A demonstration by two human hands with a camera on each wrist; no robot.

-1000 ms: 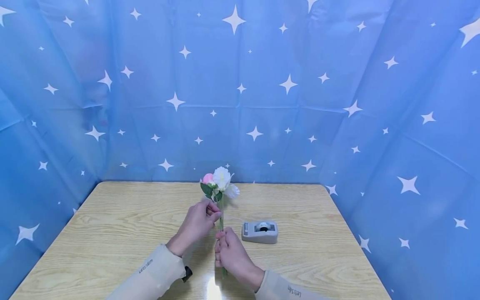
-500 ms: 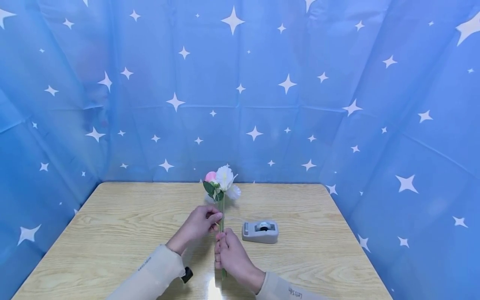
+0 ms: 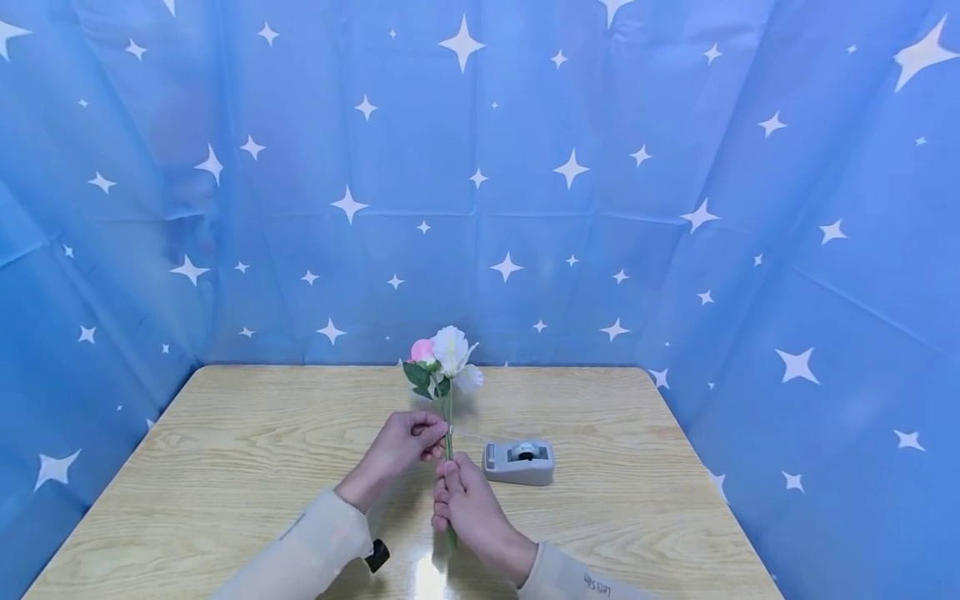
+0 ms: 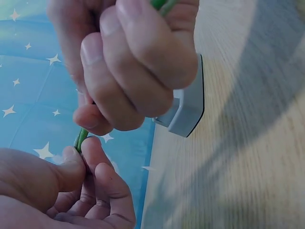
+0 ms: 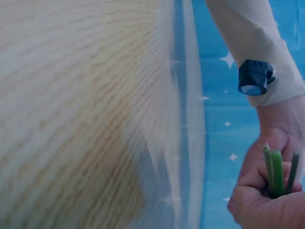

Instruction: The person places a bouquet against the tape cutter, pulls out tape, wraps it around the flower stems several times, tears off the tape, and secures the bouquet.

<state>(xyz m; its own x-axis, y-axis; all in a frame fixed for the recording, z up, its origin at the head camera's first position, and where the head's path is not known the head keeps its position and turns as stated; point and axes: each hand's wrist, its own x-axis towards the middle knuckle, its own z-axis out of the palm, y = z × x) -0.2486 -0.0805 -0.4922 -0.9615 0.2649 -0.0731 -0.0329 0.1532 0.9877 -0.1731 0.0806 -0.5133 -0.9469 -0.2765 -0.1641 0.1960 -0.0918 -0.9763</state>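
Observation:
A small bunch of flowers, with a white bloom (image 3: 452,350), a pink bloom (image 3: 422,350) and dark green leaves, stands up over the table in the head view. My left hand (image 3: 401,442) pinches its green stems (image 3: 449,447) between thumb and forefinger below the leaves. A small shiny spot shows at those fingertips; what it is I cannot tell. Lower down, my right hand (image 3: 474,510) grips the same stems with curled fingers, seen close in the left wrist view. Cut stem ends (image 5: 275,172) poke out of the right hand in the right wrist view.
A grey tape dispenser (image 3: 519,463) with a roll in it stands on the wooden table (image 3: 600,533), just right of the hands. Blue curtains (image 3: 495,167) with white stars hang behind and at both sides. A black wrist camera (image 3: 377,556) sits under the left sleeve.
The flowers have shifted slightly right and stand a little higher. My left hand has come slightly down and right along the stems. Both hands keep holding them.

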